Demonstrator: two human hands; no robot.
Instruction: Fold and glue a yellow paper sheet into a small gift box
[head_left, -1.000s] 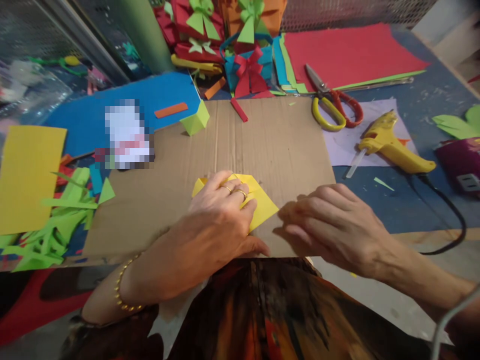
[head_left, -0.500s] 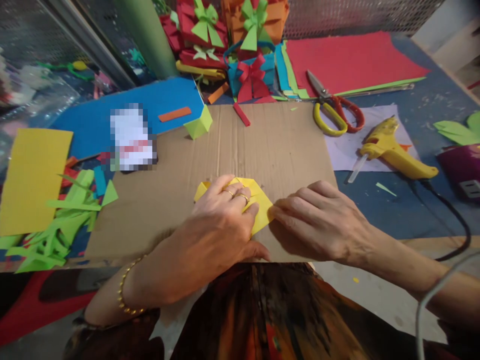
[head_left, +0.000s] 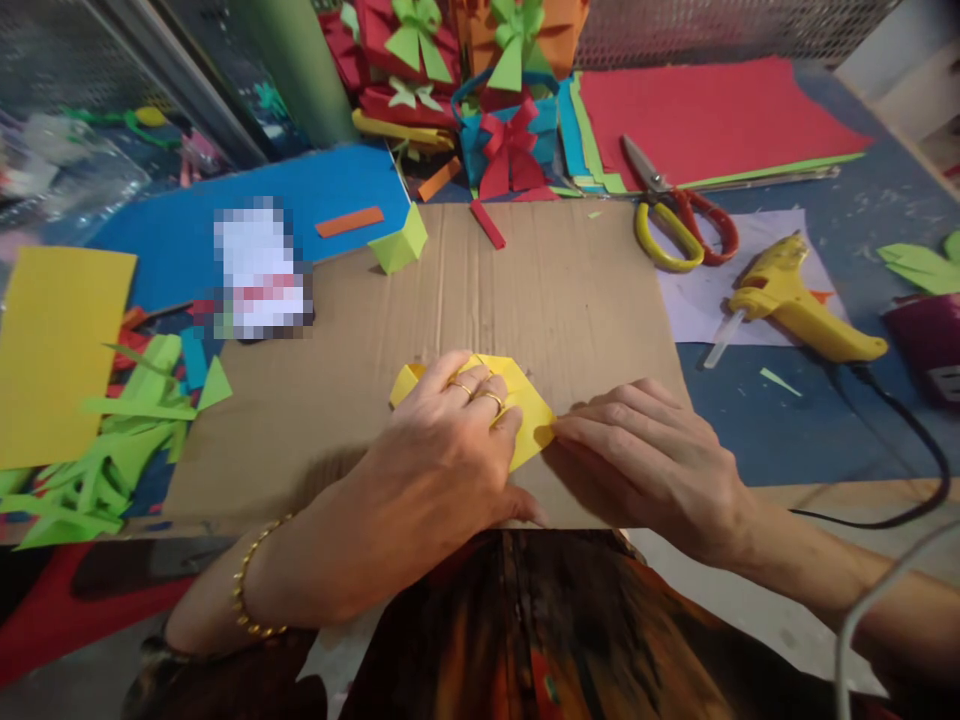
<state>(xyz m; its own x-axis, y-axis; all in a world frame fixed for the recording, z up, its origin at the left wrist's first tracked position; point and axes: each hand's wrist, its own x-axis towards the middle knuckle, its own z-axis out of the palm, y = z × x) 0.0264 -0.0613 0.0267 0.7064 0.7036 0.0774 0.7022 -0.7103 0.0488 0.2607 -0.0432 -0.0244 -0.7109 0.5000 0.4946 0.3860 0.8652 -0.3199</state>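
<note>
A folded piece of yellow paper (head_left: 534,408) lies on the brown cardboard (head_left: 577,300) near the table's front edge. My left hand (head_left: 442,445), with two rings, presses down over the paper and hides its middle; the fingers are curled and close together on it. A small yellow fold shows to the left of those fingers. At the paper's right corner, the fingertips of my right hand (head_left: 645,450) are pressed together and touch it. What lies under the right fingertips is hidden.
Scissors (head_left: 667,235) and a yellow glue gun (head_left: 806,300) lie at the right. Green scraps (head_left: 135,430) and yellow paper (head_left: 64,350) are at the left. Behind stand paper bags with bows (head_left: 506,140) and stacked red sheets (head_left: 712,120).
My right hand has shifted slightly to the right and its fingers are straighter. My left hand stays pressed on the yellow paper. The view has shifted a little.
</note>
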